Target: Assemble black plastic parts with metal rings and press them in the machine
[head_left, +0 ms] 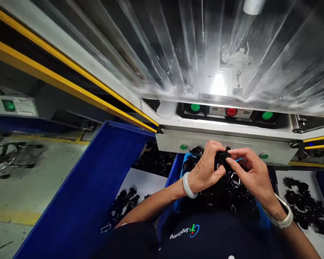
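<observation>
Both hands meet over a blue bin (pixel 185 158) of shiny black parts, just below the machine's front panel. Between them is a small black part (pixel 221 157). My left hand (pixel 207 169), with a white bangle at its wrist, has its fingers closed round the part's left side. The thumb and fingers of my right hand (pixel 250 171) pinch the part's right end; a pale watch band circles that wrist. Fingers hide some of the part's shape. More black parts (pixel 234 180) lie under the hands.
A control box with green buttons (pixel 195 107) and a red button (pixel 231 112) sits behind a clear strip curtain (pixel 162 54). A large blue bin (pixel 78 187) with black parts stands left. More black parts (pixel 304 201) lie on a white sheet at right. Yellow-edged posts flank the machine.
</observation>
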The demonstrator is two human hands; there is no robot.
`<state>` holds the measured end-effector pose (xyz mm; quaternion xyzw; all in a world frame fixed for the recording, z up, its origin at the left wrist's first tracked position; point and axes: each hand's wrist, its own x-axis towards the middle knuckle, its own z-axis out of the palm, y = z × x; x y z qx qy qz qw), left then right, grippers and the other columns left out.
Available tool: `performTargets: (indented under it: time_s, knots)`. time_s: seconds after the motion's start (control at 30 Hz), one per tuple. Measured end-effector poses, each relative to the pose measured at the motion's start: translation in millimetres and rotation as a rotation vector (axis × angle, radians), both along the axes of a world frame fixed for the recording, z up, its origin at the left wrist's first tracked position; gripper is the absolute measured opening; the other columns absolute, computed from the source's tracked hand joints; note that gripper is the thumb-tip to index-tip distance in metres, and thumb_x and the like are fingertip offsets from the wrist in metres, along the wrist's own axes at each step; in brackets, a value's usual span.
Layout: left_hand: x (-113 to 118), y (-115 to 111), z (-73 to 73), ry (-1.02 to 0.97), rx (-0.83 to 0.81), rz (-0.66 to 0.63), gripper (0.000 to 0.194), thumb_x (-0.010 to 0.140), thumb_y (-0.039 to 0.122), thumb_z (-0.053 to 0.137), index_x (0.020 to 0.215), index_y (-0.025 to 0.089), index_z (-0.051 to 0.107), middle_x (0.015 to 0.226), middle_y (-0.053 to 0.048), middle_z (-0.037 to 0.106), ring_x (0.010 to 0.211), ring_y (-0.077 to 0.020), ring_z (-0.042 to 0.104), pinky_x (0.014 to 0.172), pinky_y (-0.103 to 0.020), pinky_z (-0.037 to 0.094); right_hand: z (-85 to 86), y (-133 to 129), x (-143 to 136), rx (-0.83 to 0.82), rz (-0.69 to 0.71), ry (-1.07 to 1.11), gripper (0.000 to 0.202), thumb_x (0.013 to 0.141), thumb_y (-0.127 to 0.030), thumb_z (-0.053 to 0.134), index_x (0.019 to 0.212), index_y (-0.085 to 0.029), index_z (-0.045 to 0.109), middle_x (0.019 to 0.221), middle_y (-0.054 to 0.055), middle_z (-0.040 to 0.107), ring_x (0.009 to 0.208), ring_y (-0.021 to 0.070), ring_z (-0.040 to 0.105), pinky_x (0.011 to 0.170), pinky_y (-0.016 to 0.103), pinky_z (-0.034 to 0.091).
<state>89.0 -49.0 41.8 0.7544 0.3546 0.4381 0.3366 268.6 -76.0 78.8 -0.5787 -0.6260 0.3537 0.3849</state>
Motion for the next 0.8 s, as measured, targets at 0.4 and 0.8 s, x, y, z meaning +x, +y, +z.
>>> performTargets:
  time_s: [0.4,0.8]
  knots:
    - [-8.4,181.3,51.9,-0.148,-0.050,0.322,0.011,0.094,0.025,0.070,0.099,0.016,0.066,0.094,-0.003,0.071,0.085,-0.0122,0.066,0.076,-0.028,0.054,68.0,230.8,-2.5,0.359,-0.217,-0.405,0.037,0.100,-0.032,0.064,0.130,-0.010,0.064,0.132,0.013,0.064,0.125,0.0220,0.063,0.109,0.043,0.051]
    - [53.4,388.5,80.0,-0.020,-0.129,0.302,0.018,0.101,0.028,0.069,0.093,0.012,0.070,0.083,-0.001,0.071,0.083,-0.0138,0.070,0.079,-0.036,0.058,97.6,164.1,74.1,0.423,-0.051,-0.661,0.059,0.087,-0.062,0.076,0.133,-0.026,0.072,0.118,0.008,0.071,0.093,0.0222,0.069,0.089,0.043,0.058]
